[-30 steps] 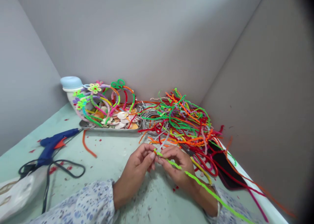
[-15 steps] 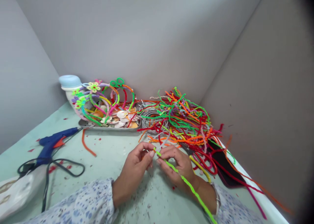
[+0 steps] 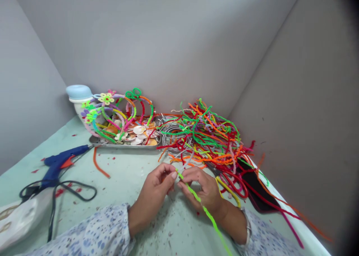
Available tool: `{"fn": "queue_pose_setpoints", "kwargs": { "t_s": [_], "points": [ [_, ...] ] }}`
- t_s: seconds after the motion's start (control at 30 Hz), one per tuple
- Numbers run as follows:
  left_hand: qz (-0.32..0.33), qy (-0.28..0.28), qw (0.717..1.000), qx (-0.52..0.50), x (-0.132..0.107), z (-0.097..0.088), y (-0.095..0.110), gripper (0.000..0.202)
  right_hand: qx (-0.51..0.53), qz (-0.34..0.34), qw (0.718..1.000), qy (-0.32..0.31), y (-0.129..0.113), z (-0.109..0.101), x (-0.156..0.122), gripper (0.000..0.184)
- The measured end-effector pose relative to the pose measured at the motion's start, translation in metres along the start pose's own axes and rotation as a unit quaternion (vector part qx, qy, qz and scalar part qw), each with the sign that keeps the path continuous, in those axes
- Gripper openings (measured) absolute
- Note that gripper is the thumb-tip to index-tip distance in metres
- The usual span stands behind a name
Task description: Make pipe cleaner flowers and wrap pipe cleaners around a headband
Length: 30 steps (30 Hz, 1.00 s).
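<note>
Between my two hands runs a bright green pipe cleaner [image 3: 211,218], its upper end by my fingertips and its long tail trailing down to the right. My left hand [image 3: 157,190] pinches its tip between thumb and forefinger. The fingers of my right hand [image 3: 204,191] are closed on it just beside. A pale, thin strip [image 3: 187,161] rises from the same spot and curves away; whether it is wire or pipe cleaner I cannot tell. A tangled heap of coloured pipe cleaners [image 3: 210,132] lies beyond my right hand.
A metal tray [image 3: 126,147] holds shells and pipe-cleaner headbands [image 3: 134,108] near a white container with a blue lid [image 3: 79,92]. Coiled wire [image 3: 168,145] touches the heap. At left lies a blue glue gun [image 3: 60,160] with its cord; a dark phone [image 3: 259,194] is at right.
The green pipe cleaner's tail has swung a little to the left. Both hands keep their pinch in nearly the same place, fingers shifting slightly.
</note>
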<state>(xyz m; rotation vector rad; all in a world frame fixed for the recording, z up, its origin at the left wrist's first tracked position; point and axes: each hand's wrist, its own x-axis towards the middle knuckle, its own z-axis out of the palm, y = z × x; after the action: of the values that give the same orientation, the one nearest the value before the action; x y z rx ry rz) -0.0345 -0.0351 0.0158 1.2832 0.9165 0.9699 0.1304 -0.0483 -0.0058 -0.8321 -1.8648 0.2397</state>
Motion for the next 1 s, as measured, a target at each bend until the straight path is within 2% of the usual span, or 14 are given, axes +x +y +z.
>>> {"fn": "queue_pose_setpoints", "kwargs": {
  "t_s": [0.37, 0.7, 1.0],
  "points": [
    [-0.002, 0.0, 1.0, -0.012, -0.0001, 0.0005, 0.0013, 0.016, -0.005, -0.003, 1.0, -0.006, 0.0011, -0.0006, -0.0004, 0.023],
    [0.019, 0.01, 0.999, 0.025, -0.0014, 0.0002, 0.0009, 0.012, 0.002, -0.005, 1.0, -0.012, 0.0015, -0.0013, -0.0017, 0.023],
    [0.04, 0.019, 0.996, 0.082, -0.0014, -0.0013, 0.0001, 0.011, -0.006, -0.033, 0.999, -0.006, -0.0002, -0.0018, 0.0011, 0.02]
  ]
}}
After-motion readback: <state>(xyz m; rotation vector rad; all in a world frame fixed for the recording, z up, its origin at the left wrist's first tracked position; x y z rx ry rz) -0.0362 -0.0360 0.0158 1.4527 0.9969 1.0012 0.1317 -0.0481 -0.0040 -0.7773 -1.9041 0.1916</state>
